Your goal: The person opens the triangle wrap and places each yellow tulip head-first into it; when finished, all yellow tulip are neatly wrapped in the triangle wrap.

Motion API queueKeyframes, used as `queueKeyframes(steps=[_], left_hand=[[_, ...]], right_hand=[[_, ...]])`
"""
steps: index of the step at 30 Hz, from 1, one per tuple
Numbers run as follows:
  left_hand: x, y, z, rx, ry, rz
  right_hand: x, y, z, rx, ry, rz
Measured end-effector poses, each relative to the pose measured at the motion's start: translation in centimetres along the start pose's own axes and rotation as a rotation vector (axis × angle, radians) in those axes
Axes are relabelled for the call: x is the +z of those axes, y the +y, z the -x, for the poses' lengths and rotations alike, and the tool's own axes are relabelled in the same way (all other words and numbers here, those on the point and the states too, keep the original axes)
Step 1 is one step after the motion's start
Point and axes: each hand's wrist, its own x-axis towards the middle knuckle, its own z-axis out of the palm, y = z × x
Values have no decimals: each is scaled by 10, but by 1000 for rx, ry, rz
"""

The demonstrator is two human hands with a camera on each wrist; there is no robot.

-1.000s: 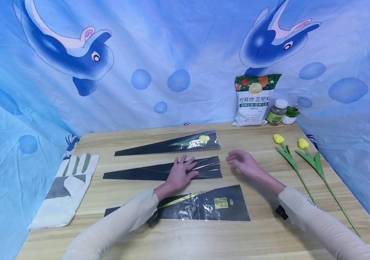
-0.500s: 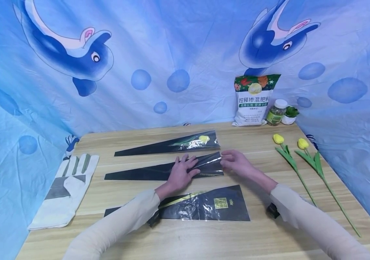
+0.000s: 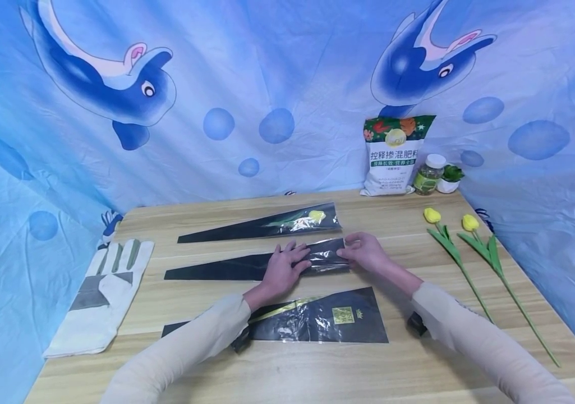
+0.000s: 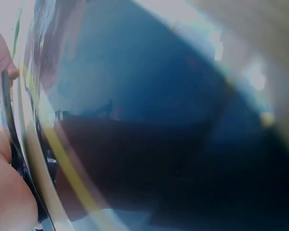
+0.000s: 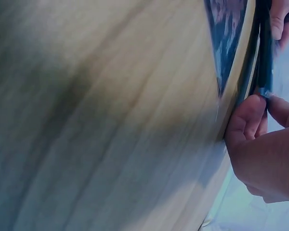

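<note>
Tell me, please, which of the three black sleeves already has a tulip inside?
The far sleeve: a yellow bloom shows at its wide end. The middle sleeve and near sleeve look empty.

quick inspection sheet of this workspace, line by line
surface: wooden table, pale grain.
job's things: middle flower sleeve lies flat; left hand presses on it, right hand pinches its wide end. Far sleeve holds a yellow tulip; near sleeve lies under the left forearm.
clutter: two loose tulips, work glove, fertilizer bag, jar, small potted plant.
grippers: both bare hands on the middle sleeve.
cables: nothing seen.
surroundings: blue dolphin cloth behind and beside.
</note>
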Motion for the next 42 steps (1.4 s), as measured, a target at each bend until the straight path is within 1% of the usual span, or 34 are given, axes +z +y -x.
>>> queueKeyframes(steps=[3, 6, 11, 16, 20, 22, 24, 27, 30, 31, 33, 37, 42], left_hand=[[1, -1, 0, -3, 38, 12], [3, -2, 0, -3, 84, 42], [4, -3, -1, -11, 145, 130], [2, -3, -1, -9, 201, 226], [2, -4, -3, -5, 249, 268], [3, -5, -4, 1, 257, 261], [5, -6, -4, 7, 253, 249], [7, -8, -4, 24, 237, 221], [9, -7, -4, 36, 231, 194], [10, -7, -5, 37, 231, 180], [11, -5, -5, 30, 235, 145], [11, -3, -5, 13, 240, 68], [7, 0, -3, 18, 232, -5]], right_hand=[[-1, 0, 0, 20, -6, -10], [-3, 1, -2, 21, -14, -12], [-5, 5, -5, 4, -44, -6], [-9, 10, -7, 8, -79, -74], [-11, 12, -9, 9, -101, -133], [-11, 12, -9, 3, -100, -133], [-11, 11, -8, -13, -74, -86], [-8, 6, -5, -83, 32, 39], [-6, -1, 2, -144, 144, 102], [-5, -4, 4, -169, 164, 110], [-3, -9, 7, -204, 160, 92], [0, -14, 9, -261, 133, 101], [0, -13, 4, -248, 118, 50]])
